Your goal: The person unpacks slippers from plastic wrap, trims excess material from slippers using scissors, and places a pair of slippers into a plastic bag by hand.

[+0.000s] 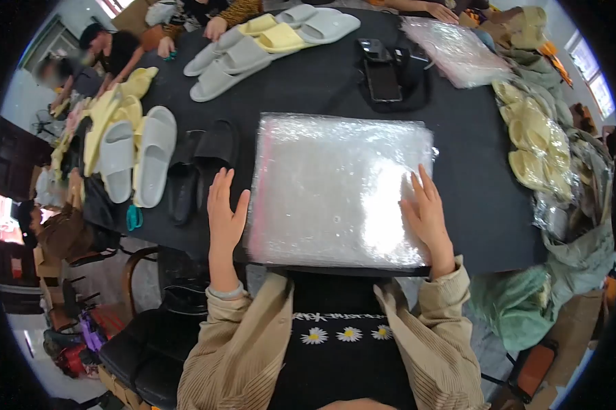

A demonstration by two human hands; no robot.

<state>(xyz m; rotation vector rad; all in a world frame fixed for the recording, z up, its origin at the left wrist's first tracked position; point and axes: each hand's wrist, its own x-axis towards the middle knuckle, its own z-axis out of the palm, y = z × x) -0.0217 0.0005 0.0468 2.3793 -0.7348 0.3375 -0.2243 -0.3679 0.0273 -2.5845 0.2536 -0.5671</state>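
A stack of clear plastic bags (pixel 322 184) lies flat on the black table in front of me, glossy, with a pink strip along its left side. My left hand (pixel 226 212) is beside the stack's left edge, fingers stretched out and holding nothing. Over the right edge of the stack rests my right hand (pixel 425 215), its fingers apart; whether it presses on the plastic I cannot tell. Just left of my left hand stand black slippers (pixel 216 143), and beyond them a pair of grey slippers (pixel 155 154).
More grey and yellow slippers (pixel 280 37) lie at the back. A phone (pixel 383 80) sits among black devices. Another plastic bag stack (pixel 455 51) is at the back right, near bagged yellow slippers (pixel 533 137). Teal scissors handles (pixel 135 217) show at left. Other people work around the table.
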